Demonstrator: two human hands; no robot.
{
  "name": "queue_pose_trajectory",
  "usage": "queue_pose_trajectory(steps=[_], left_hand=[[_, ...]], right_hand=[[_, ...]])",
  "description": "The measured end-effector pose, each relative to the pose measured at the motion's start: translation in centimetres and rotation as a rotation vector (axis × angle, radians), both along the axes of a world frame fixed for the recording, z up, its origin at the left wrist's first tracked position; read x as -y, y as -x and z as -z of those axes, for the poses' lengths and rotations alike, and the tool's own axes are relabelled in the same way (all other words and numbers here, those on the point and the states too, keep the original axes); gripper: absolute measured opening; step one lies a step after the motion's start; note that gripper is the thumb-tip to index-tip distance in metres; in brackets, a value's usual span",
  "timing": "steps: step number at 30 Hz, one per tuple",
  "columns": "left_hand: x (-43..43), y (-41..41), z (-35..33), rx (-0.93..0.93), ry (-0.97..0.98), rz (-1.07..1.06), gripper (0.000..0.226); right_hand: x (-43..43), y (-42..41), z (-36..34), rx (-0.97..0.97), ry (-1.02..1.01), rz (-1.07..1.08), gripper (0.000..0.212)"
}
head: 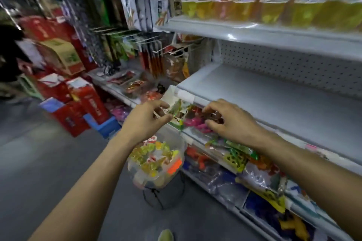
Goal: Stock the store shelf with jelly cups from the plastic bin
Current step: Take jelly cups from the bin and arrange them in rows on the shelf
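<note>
Head: right hand [225, 123] at shelf edge [191, 97]

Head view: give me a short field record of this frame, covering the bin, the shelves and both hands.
bin: clear plastic bin on a wire stand, below the hands, holding jelly cups
top shelf: row of yellow jelly cups along the front
left hand: at the middle shelf front edge, fingers curled; hold unclear, blurred
right hand: same edge, fingers curled by packets below it; hold unclear
</note>
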State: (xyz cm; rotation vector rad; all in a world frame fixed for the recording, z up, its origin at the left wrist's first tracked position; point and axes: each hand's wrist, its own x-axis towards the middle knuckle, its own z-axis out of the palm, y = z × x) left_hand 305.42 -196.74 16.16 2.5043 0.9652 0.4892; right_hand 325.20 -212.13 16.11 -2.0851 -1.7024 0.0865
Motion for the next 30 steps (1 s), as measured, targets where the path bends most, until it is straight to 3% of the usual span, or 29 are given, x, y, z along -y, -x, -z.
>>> queue_pose_trajectory(steps=[7, 13, 16, 21, 28, 30], left_hand=[[-16.4, 4.2, 9.8, -0.177, 0.243, -0.121, 0.033], [-24.9, 3.6, 21.8, -0.309, 0.510, -0.091, 0.026], [-26.6, 2.2, 28.5, -0.393, 0.596, -0.086, 0.029], [-27.3, 0.3, 38.5, -0.544, 0.650, -0.060, 0.034], [-28.6, -1.5, 45.9, -0.690, 0.451, -0.091, 0.034], [-29.2, -2.2, 47.0, -0.728, 0.397, -0.075, 0.037]], right_hand=[[-18.2, 2.5, 11.1, -0.170, 0.292, -0.097, 0.028], [-26.5, 1.8, 23.0, -0.271, 0.636, -0.036, 0.026], [-28.6, 1.2, 28.5, -0.147, 0.773, -0.013, 0.030], [-31.5, 1.2, 35.7, 0.191, 0.926, -0.164, 0.047], [-32.9, 1.1, 43.4, 0.497, 0.707, -0.319, 0.047], [-33.3, 1.4, 44.0, 0.498, 0.691, -0.383, 0.045]])
